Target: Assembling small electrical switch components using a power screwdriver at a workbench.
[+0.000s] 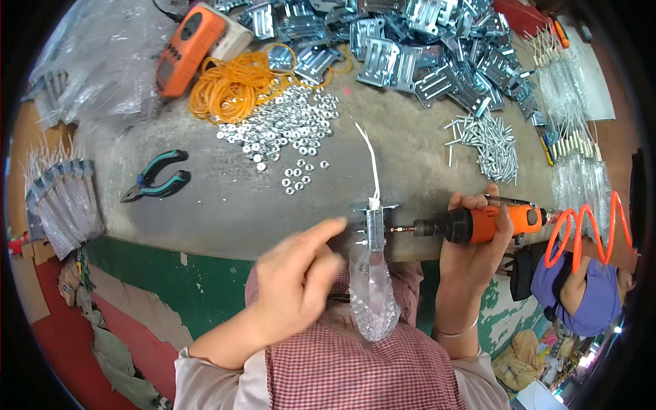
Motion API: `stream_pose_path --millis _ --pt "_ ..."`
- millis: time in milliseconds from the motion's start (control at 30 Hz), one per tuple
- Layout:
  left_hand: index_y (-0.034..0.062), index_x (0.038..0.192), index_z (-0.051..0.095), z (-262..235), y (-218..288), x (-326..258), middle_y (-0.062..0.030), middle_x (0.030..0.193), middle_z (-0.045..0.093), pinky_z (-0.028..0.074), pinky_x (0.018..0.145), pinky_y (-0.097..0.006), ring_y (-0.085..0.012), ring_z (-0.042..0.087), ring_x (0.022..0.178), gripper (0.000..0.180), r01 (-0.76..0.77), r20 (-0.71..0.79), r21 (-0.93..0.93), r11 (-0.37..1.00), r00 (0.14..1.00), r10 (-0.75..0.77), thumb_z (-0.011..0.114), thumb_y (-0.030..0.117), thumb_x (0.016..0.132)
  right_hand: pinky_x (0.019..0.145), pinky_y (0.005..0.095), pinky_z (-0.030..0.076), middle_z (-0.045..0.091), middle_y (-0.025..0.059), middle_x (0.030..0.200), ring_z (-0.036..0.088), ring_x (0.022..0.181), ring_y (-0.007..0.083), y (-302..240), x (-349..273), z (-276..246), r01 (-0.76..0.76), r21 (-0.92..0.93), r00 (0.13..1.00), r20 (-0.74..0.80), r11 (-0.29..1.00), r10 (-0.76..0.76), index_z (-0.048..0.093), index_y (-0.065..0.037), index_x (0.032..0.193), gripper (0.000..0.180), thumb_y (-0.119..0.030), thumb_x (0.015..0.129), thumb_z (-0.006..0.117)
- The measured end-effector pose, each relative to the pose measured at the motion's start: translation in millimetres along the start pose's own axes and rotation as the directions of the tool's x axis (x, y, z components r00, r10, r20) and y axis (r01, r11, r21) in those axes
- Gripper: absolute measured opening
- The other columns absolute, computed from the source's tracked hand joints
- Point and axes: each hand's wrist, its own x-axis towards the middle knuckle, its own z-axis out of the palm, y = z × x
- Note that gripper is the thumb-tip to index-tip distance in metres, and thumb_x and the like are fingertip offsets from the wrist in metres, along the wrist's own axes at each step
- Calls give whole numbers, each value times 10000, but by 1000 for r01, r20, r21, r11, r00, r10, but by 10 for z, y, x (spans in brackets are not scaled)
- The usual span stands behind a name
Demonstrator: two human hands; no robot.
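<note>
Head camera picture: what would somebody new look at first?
Probably the bright orange power tool in the person's right grip, right of centre, with a curly orange hose to its right. Next, perhaps, the big heap of shiny metal brackets at the top, and the tangle of orange bands at upper left, beside lots of small silvery nuts.

Hardware spread over the surface (219, 178)
Pliers (164, 187) lie left of the nuts (280, 126), bands (229, 89) behind-left of those; brackets (424, 58) sit at the back, screws (493, 147) before them, the power driver (486, 224) in front.
</note>
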Motion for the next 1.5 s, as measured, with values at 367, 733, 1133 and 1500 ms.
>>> stream_pose_path --millis 367,733,1133,1500 --pt "-39 1422 210 78 -180 -315 -193 1431 311 303 1052 -329 -225 350 1305 656 330 342 -507 797 925 -165 550 40 867 786 320 456 511 65 905 523 835 161 -985 236 -145 175 -331 962 256 927 -90 417 -1 1226 432 -256 907 555" --pt "17 1411 307 -374 -122 -241 -135 1395 422 318 1044 -320 -227 420 1269 647 57 306 -489 870 946 110 585 26 826 950 399 389 562 240 1134 533 1063 362 -1728 1321 -1708 398 -801 770 557 -446 -313 510 39 1219 487 -103 770 638" --pt "60 1180 545 -799 654 -44 -63 847 538 415 720 -356 -243 546 831 489 -607 505 297 738 755 418 618 107 699 597 304 453 586 108 740 582 653 253 -302 -604 656 762 -612 474 750 212 462 599 -36 856 333 -152 588 757" --pt "40 1193 573 -704 356 49 -81 910 656 482 854 -414 -254 635 815 531 -593 181 407 695 798 575 689 53 674 740 236 453 587 45 981 545 865 90 477 -882 505 -231 -715 490 500 660 714 507 23 1149 363 -67 826 644"
